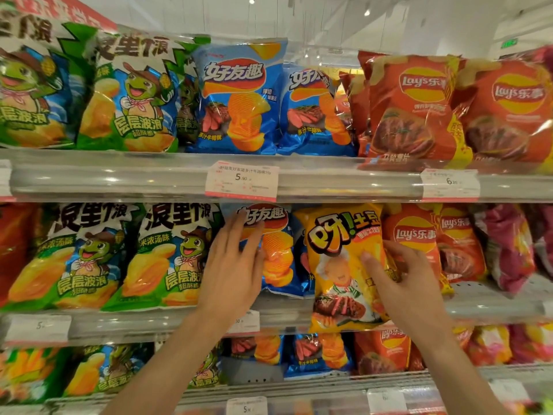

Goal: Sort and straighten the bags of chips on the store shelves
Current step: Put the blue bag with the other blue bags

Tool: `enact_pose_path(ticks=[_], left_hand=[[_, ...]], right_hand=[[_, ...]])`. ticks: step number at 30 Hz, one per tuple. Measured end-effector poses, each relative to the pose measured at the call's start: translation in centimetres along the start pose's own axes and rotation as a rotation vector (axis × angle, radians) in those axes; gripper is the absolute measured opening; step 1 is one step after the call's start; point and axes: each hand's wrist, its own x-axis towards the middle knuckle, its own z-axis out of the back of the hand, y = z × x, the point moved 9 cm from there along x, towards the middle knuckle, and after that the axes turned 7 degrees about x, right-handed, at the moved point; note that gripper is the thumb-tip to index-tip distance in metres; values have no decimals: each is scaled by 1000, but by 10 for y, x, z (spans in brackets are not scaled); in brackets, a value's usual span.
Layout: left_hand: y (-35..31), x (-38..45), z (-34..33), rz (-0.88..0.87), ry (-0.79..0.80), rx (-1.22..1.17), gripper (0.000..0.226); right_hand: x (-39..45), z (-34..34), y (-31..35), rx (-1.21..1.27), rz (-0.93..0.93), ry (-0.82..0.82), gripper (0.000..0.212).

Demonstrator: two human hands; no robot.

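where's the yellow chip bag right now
Head view, middle shelf, right of centre: the yellow bag sits between a blue bag and red Lay's bags, gripped by the right hand.

I am looking at a shop, the snack aisle of a supermarket. Three tiers of shelving carry upright rows of chip bags grouped by brand: green bags (131,94), blue bags (239,97) and red Lay's bags (410,106). Clear plastic rails (119,178) run along each shelf edge and hold printed price tags (242,182), one reading 5.90. Overhead I see a white ceiling with spotlights (367,12) and a green exit sign (509,43).
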Motion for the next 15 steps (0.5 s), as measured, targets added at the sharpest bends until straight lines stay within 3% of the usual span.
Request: enact_pose_path(ticks=[10, 15], left_hand=[[-6, -24, -50, 21, 170, 115, 66], [-3, -17, -38, 56, 144, -82, 65]], right_hand=[[-5, 0, 0, 14, -1, -5, 62], [-7, -3, -4, 59, -8, -18, 60]])
